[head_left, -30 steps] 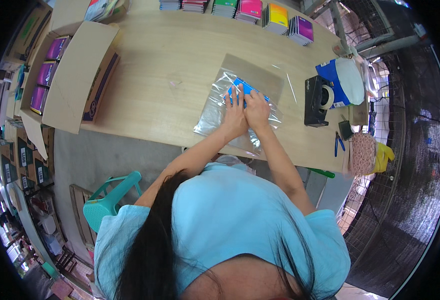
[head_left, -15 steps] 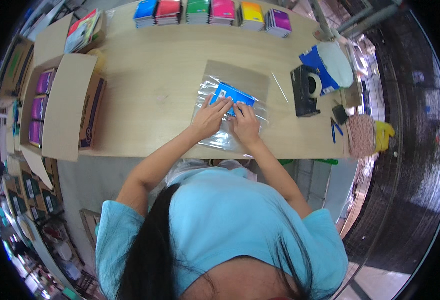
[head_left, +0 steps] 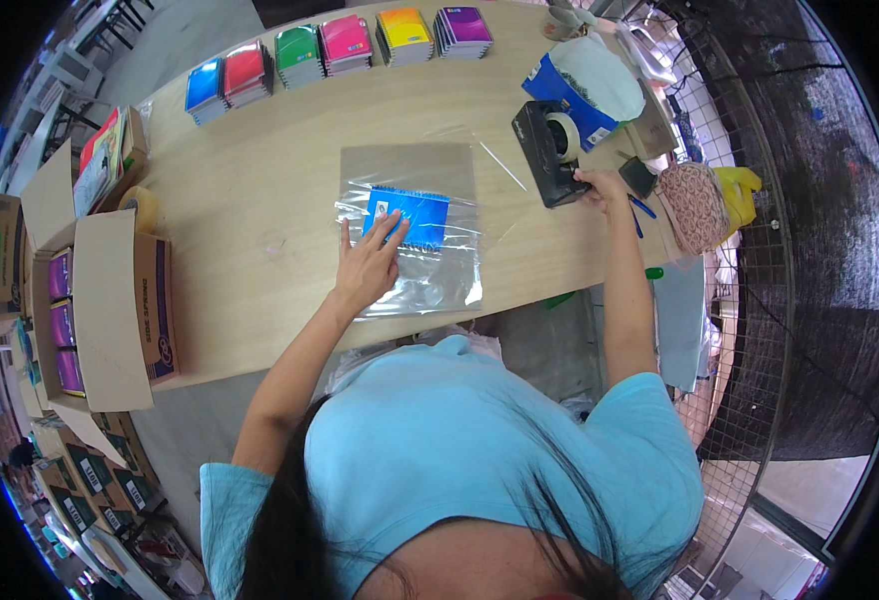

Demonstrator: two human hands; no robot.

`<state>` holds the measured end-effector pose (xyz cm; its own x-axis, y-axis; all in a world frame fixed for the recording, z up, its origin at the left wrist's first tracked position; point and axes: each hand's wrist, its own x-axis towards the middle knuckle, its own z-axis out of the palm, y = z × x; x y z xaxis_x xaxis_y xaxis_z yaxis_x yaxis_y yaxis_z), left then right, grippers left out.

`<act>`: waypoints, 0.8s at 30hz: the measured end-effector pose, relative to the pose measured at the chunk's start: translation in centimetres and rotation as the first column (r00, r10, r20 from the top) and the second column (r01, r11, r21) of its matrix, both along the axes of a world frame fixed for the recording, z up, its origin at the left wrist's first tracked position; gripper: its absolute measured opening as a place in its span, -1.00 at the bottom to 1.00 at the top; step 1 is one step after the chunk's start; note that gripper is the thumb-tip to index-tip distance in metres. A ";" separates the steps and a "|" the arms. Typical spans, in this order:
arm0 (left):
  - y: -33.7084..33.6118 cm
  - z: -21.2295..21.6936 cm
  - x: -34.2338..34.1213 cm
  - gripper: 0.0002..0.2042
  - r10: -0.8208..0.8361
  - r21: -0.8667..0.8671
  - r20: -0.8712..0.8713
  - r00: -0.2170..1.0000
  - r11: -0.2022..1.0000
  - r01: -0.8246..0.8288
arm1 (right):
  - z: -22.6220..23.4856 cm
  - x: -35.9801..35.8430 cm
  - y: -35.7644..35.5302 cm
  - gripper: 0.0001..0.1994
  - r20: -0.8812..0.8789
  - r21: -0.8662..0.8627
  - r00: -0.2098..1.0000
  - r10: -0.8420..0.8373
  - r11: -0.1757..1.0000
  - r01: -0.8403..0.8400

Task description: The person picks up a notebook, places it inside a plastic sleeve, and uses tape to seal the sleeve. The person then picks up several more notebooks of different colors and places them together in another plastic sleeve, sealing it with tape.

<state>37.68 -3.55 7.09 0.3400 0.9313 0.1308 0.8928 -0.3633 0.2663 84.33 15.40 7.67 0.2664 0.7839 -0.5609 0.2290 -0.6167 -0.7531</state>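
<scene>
A blue spiral notebook (head_left: 422,214) lies inside a clear plastic bag (head_left: 430,285) on the table, dark coil binding showing along its upper and lower edges. My left hand (head_left: 368,268) rests on it with the fingers stretched out, pressing the plastic flat. Over to the right, my right hand (head_left: 602,188) touches the front end of a black tape dispenser (head_left: 545,160), its fingers pinched together. Whatever they pinch is too small to make out. A roll of tape (head_left: 564,138) sits in the dispenser.
Stacked notebooks in several colours, such as the yellow stack (head_left: 405,36), line the far edge. An open carton (head_left: 110,300) with purple packs stands left. Beside the dispenser are a blue box (head_left: 572,92), blue-handled cutters (head_left: 643,207) and a pinkish bundle (head_left: 695,208). A thin white stick (head_left: 503,166) lies nearby.
My right hand has left the bagged notebook and reached right to the tape dispenser. My left hand stays on the notebook. The whole view has shifted and turned.
</scene>
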 end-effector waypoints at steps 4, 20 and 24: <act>-0.4 -0.1 -0.4 -0.37 0.035 -0.016 -0.006 0.999 0.999 -0.036 | -1.2 -0.4 -3.2 -0.80 0.151 0.218 0.988 0.035 0.973 -0.068; -0.8 -0.1 -1.5 -0.31 0.013 -0.004 0.060 0.998 1.000 -0.013 | 1.3 -26.9 -8.2 -0.46 -0.349 0.497 0.675 0.650 0.739 -0.455; -0.8 0.1 -1.6 -0.27 0.017 -0.027 0.048 0.999 1.000 -0.016 | 1.6 -31.4 -5.6 -0.05 -0.003 0.273 0.404 0.915 0.389 -0.880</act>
<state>36.08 -4.39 7.19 0.3183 0.9401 0.1217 0.8847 -0.3407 0.3182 52.88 9.76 9.26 -0.7229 0.6089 -0.3265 0.4460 0.0503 -0.8936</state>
